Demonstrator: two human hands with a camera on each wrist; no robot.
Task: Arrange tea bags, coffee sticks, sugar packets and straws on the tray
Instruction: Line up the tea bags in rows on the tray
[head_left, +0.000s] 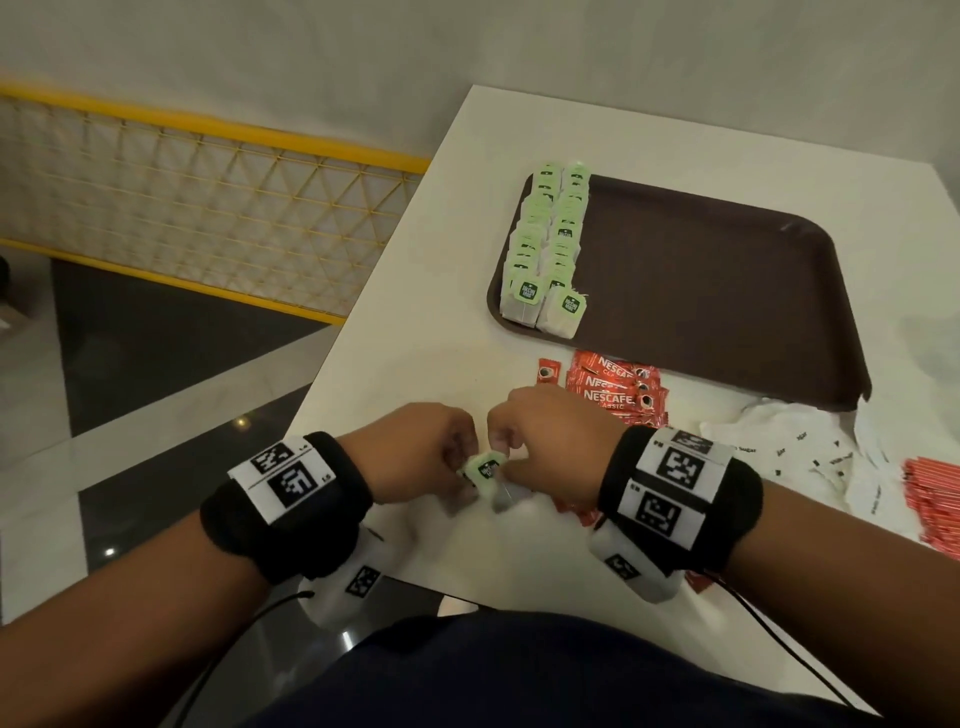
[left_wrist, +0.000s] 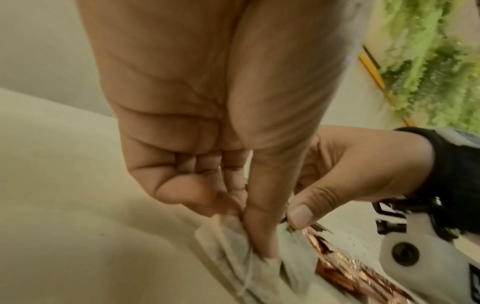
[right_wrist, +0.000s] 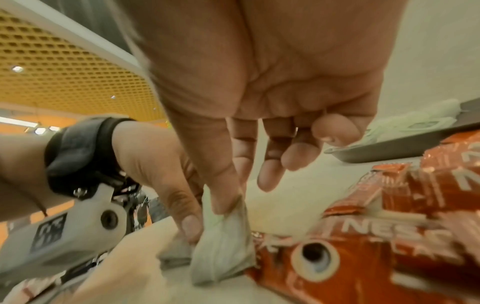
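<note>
Both hands meet over the near edge of the white table (head_left: 415, 291), pinching tea bags (head_left: 488, 475) with green tags. My left hand (head_left: 421, 452) pinches grey bags (left_wrist: 233, 246) between thumb and fingers. My right hand (head_left: 550, 436) pinches a bag (right_wrist: 223, 244) at its top corner. On the brown tray (head_left: 727, 291), two rows of green-tagged tea bags (head_left: 550, 244) fill the left side. Red coffee sticks (head_left: 613, 387) lie piled just in front of the tray. White sugar packets (head_left: 800, 457) and red-striped straws (head_left: 935, 504) lie to the right.
The tray's middle and right part hold nothing. More coffee sticks (right_wrist: 363, 246) lie under and beside my right wrist. A yellow mesh railing (head_left: 197, 208) runs past the table's left edge, with dark floor below. Cables hang from both wrist cameras.
</note>
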